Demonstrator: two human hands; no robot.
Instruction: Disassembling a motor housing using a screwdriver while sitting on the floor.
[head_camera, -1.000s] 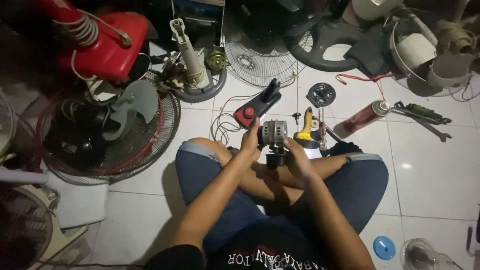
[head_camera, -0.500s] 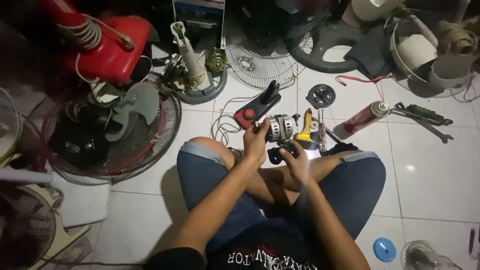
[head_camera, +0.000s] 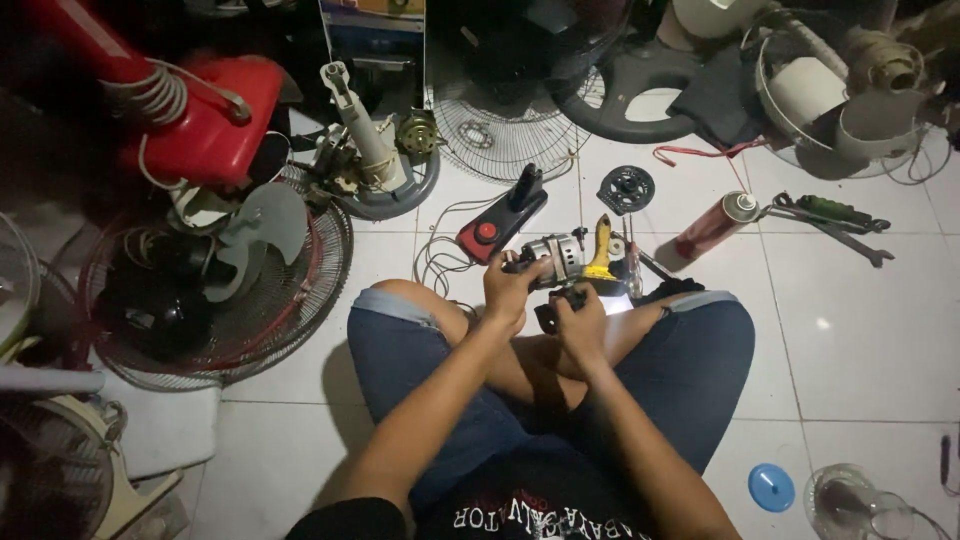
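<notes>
The person sits cross-legged on the tiled floor (head_camera: 860, 340), and both hands meet over the knees on a small fan motor (head_camera: 562, 258). The left hand (head_camera: 512, 287) has its fingers curled shut around the motor's near, left end, gripping the housing from below and behind. The right hand (head_camera: 580, 322) sits lower and closer to the body, its fingers closed on a dark part (head_camera: 549, 314) under the motor; what that part is cannot be told. The motor lies just ahead of both hands, away from the body, with its long axis running roughly left to right and its far end pointing at a yellow-handled tool (head_camera: 602, 250) that stands just beside it. The left hand is the nearer of the 2 to the motor body; the right works underneath. Against the frame 1 second ago, the motor has turned: then it sat end-on between the 2 hands, with the ribbed face towards the camera, and now it lies sideways with its side showing. The hands have shifted slightly left with it. Around them lie a black base with a red button (head_camera: 500, 222) and its cord, a black round disc (head_camera: 626, 188), a spray can (head_camera: 712, 228), pliers (head_camera: 828, 212), a fan grille (head_camera: 505, 125) and a caged fan (head_camera: 215, 285), well apart to the left.
</notes>
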